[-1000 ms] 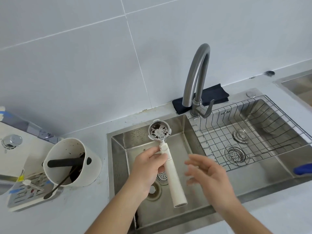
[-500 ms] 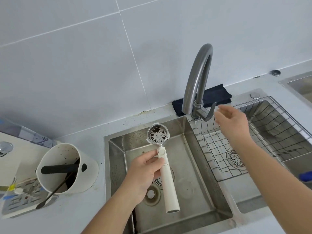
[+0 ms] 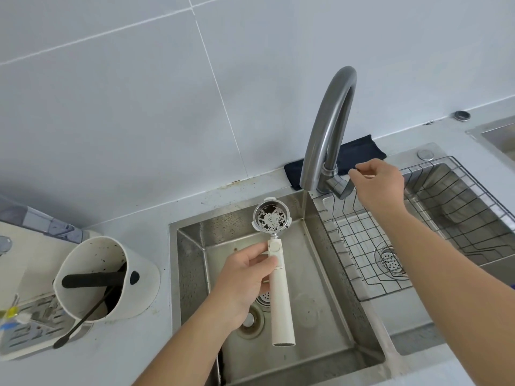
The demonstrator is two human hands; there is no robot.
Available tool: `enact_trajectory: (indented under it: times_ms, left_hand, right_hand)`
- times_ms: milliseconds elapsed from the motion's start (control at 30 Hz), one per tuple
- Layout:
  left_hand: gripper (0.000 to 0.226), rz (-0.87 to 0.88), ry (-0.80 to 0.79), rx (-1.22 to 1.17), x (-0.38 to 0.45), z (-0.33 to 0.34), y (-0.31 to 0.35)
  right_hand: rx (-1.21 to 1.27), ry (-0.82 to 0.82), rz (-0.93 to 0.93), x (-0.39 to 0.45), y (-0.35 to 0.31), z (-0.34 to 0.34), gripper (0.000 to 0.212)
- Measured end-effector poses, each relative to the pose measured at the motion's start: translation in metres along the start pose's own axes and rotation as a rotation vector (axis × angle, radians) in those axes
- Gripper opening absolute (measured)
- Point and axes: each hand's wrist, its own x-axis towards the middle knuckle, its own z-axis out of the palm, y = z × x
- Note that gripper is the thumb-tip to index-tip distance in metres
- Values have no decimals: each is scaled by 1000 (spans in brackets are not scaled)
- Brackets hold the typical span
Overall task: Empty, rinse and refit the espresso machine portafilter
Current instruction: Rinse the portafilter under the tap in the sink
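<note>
My left hand [image 3: 245, 277] grips the portafilter [image 3: 280, 291] by the upper part of its long white handle, over the left sink basin [image 3: 328, 330]. Its steel basket [image 3: 271, 217] faces up, with dark coffee residue stuck inside, and sits left of and below the spout mouth. My right hand [image 3: 377, 185] is at the lever [image 3: 341, 188] of the grey faucet [image 3: 327, 121], fingers curled at it. A thin stream of water [image 3: 306, 203] seems to fall from the spout, beside the basket rather than into it.
A white knock box [image 3: 111, 277] with a black bar and a long dark spoon stands on the counter at left. A wire rack [image 3: 390, 246] spans the right basin. A dark cloth [image 3: 359, 150] lies behind the faucet. A drip tray [image 3: 33, 330] shows at far left.
My right hand went from in front of me above the sink up to the faucet lever and closed in on it. My left hand kept the portafilter in nearly the same place.
</note>
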Motion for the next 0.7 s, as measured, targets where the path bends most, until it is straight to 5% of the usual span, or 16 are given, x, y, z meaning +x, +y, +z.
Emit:
enact_trajectory:
  times_ms: [700]
  left_hand:
    - [27, -38, -62, 48, 2, 18, -10]
  right_hand:
    - [-52, -4, -51, -6, 19, -6, 15]
